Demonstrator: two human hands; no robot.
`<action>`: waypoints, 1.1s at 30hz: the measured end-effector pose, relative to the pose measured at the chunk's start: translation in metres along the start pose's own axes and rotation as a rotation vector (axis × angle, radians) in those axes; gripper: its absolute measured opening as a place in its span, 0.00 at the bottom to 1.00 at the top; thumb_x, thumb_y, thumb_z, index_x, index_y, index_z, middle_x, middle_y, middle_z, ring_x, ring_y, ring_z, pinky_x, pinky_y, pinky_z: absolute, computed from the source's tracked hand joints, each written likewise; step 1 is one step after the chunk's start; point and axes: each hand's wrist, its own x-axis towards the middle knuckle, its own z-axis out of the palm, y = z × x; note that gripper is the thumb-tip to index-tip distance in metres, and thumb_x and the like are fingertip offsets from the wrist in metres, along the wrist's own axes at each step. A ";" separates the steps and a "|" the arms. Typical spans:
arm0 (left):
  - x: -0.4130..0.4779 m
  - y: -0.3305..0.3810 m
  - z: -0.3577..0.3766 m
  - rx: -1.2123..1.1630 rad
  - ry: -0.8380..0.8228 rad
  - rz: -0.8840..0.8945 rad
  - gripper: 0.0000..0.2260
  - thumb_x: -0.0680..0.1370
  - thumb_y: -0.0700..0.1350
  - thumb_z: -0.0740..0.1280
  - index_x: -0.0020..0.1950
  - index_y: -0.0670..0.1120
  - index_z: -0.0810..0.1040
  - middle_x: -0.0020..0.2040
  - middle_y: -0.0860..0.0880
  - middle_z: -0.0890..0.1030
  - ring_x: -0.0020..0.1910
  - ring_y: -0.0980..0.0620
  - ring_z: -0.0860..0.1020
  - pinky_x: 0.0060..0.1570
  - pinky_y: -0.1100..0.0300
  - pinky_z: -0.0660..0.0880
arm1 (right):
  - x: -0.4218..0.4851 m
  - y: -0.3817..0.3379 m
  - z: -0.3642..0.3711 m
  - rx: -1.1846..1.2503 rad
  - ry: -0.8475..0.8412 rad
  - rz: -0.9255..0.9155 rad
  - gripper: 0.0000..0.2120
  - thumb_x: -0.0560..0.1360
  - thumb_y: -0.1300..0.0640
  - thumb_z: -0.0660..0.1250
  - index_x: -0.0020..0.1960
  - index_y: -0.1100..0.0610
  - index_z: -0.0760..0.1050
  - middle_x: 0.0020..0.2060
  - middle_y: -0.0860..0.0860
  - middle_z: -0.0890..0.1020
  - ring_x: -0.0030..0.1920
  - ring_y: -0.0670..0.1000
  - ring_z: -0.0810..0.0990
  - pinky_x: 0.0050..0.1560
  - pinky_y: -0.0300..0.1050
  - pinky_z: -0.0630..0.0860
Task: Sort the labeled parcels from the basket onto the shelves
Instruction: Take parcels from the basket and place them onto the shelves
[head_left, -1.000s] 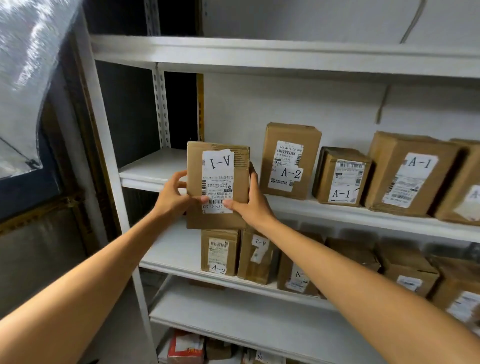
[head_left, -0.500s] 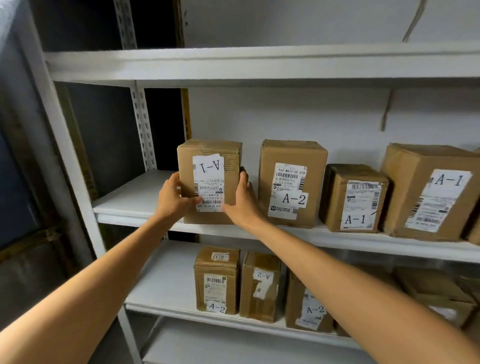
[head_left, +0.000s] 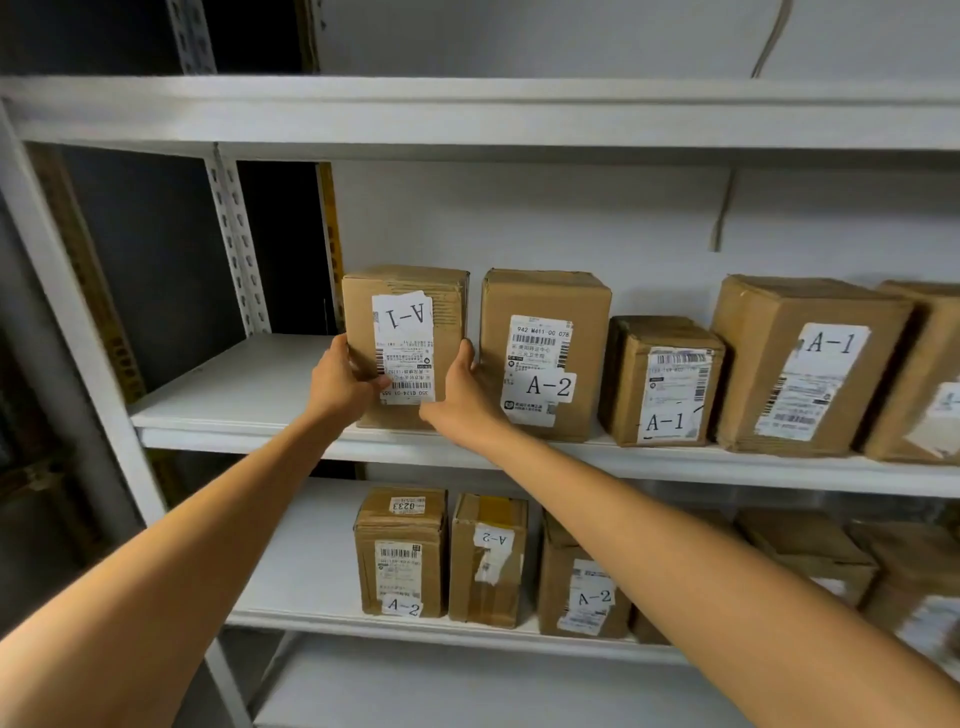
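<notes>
A brown cardboard parcel (head_left: 410, 312) with an upside-down "A-1" label stands upright on the middle shelf (head_left: 234, 395), at the left end of a row of boxes. My left hand (head_left: 340, 384) grips its lower left side, thumb over the front. My right hand (head_left: 457, 395) grips its lower right edge, squeezed between it and the neighbouring "A-2" parcel (head_left: 545, 353). Further right on the same shelf stand a small "A-1" parcel (head_left: 665, 382) and a larger "A-1" parcel (head_left: 800, 364). The basket is out of view.
The lower shelf (head_left: 301, 571) carries several "A-2" parcels (head_left: 400, 551). An upper shelf board (head_left: 467, 111) runs overhead. A white upright post (head_left: 57, 291) frames the left side; bare shelf surface lies left of the held parcel.
Both hands carried the "A-1" parcel up and back onto the middle shelf, beside the "A-2" parcel. The view has drawn closer to the shelves.
</notes>
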 end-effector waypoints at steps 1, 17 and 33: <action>-0.002 0.004 0.001 0.023 -0.021 -0.005 0.20 0.72 0.36 0.73 0.59 0.39 0.69 0.56 0.43 0.78 0.54 0.45 0.77 0.55 0.47 0.76 | -0.007 0.001 -0.003 -0.028 -0.005 -0.008 0.46 0.76 0.65 0.65 0.77 0.58 0.32 0.76 0.60 0.53 0.70 0.59 0.65 0.66 0.53 0.71; -0.042 0.033 0.022 0.156 0.139 -0.119 0.29 0.69 0.38 0.76 0.65 0.38 0.64 0.64 0.40 0.67 0.61 0.43 0.70 0.61 0.55 0.68 | -0.028 0.005 -0.012 -0.082 0.056 -0.106 0.44 0.75 0.64 0.65 0.77 0.61 0.37 0.75 0.62 0.46 0.71 0.62 0.63 0.63 0.49 0.71; -0.116 0.037 0.033 0.288 0.133 -0.286 0.27 0.71 0.35 0.73 0.68 0.42 0.69 0.56 0.44 0.78 0.53 0.46 0.79 0.54 0.51 0.77 | -0.025 0.062 -0.027 -0.163 -0.311 -0.464 0.17 0.75 0.61 0.65 0.63 0.61 0.69 0.63 0.59 0.69 0.59 0.59 0.72 0.50 0.45 0.70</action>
